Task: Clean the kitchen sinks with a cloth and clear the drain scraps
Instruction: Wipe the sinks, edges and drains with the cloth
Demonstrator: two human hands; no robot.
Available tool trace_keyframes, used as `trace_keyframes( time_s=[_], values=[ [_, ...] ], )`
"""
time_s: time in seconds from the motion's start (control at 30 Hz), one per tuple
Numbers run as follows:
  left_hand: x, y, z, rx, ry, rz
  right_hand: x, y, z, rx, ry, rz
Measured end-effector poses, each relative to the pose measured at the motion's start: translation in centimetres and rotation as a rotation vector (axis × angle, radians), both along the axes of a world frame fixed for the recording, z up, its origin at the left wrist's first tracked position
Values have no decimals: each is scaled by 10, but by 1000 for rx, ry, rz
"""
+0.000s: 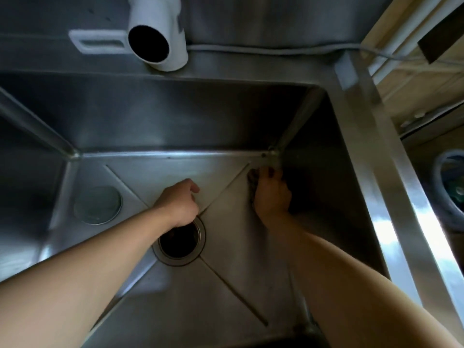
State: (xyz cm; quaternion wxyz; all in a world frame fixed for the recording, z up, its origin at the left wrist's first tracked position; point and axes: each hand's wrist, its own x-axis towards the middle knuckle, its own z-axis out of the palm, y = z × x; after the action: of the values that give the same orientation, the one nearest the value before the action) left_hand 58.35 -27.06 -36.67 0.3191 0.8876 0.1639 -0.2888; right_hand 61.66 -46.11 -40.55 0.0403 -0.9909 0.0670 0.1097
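Two hands: I see both reaching down into the steel sink (140,116).
Left hand (179,205): my view shows its grip curled loosely just above the open drain (179,243); whether it holds anything I cannot tell.
Right hand (272,194): its grip is closed round a dark cloth (252,182), pressed into the far right corner of the basin floor.
Drain cover (97,205): lies flat on the floor, left of the drain.
White pipe (157,33): stands on the rim behind.
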Motion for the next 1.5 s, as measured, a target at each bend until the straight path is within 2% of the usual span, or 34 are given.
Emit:
trace_keyframes(
  time_s=[0.07,0.2,0.27,0.33,0.47,0.6,0.73,0.9,0.97,1.03,1.13,1.17,1.23,1.4,1.5],
  values=[
    [4,5,-3,2,3,25,-12,20,-7,25,-50,101],
    [9,10,-4,2,9,63,-41,50,-9,170,44,442],
    [13,9,-3,-1,2,49,-31,48,-6,247,50,490],
    [19,7,-2,-4,-18,29,-5,28,-16,175,-24,405],
    [32,10,-4,-15,-49,32,48,-4,-18,99,-121,21],
    [35,23,-7,-5,-58,74,66,10,-17,-17,-143,-116],
    [23,45,-6,33,-68,147,37,61,-15,-8,-130,213],
    [-2,71,4,88,-84,215,-23,128,-8,140,62,614],
    [-10,85,9,116,-86,231,-25,126,-5,236,57,722],
    [-16,98,10,120,-93,251,-11,110,-2,275,42,606],
    [-25,113,11,183,-102,233,21,91,-8,199,-56,312],
    [-28,117,9,197,-102,240,24,93,-10,157,-65,272],
    [-35,124,5,218,-108,266,18,109,-20,117,-77,339],
    [-55,139,-5,334,-116,331,-30,157,-20,244,-4,769],
    [-53,142,-7,395,-131,303,-16,146,-7,259,1,703]
  ],
)
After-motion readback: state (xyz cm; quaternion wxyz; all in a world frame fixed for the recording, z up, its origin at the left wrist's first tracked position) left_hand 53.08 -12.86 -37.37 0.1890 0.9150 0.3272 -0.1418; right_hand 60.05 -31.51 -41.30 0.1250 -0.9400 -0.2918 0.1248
